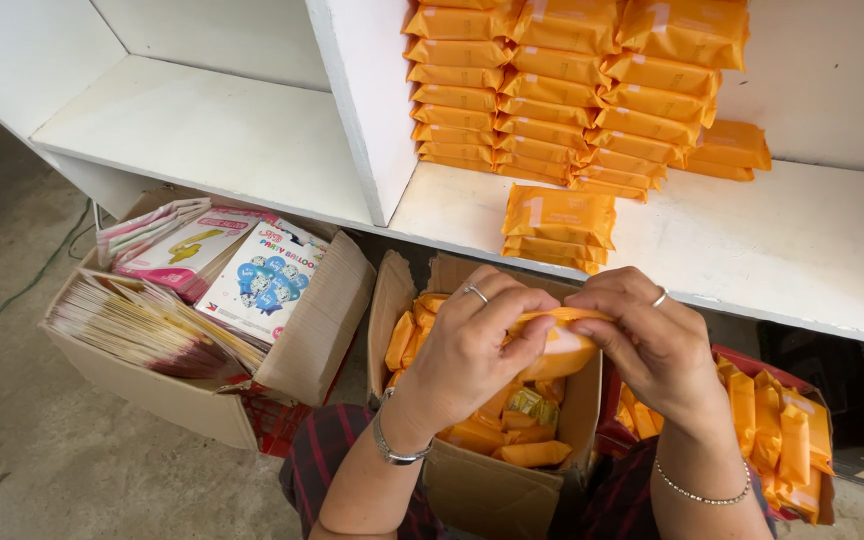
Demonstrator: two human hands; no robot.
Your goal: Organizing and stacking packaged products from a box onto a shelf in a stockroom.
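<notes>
An orange packet is held up between both hands, above the open cardboard box that stands on the floor just near of the shelf's front edge. The left hand comes up from the near side with its wrist bent, back of the hand facing the camera, its fingers curled over the packet's top edge and thumb pressed against its left end. The right hand mirrors it, its fingers pinching the same top edge from the right, so the fingertips of the two hands nearly meet. The packet hangs below that pinched edge, mostly covered by the hands.

The box below is partly filled with more orange packets, leaving some open depth beneath the hands. To the right a red container holds further packets; to the left a larger carton carries balloon packs. On the white shelf, farther off, stacked packets rise at the back and a short pile sits near the front edge, with bare board to the right.
</notes>
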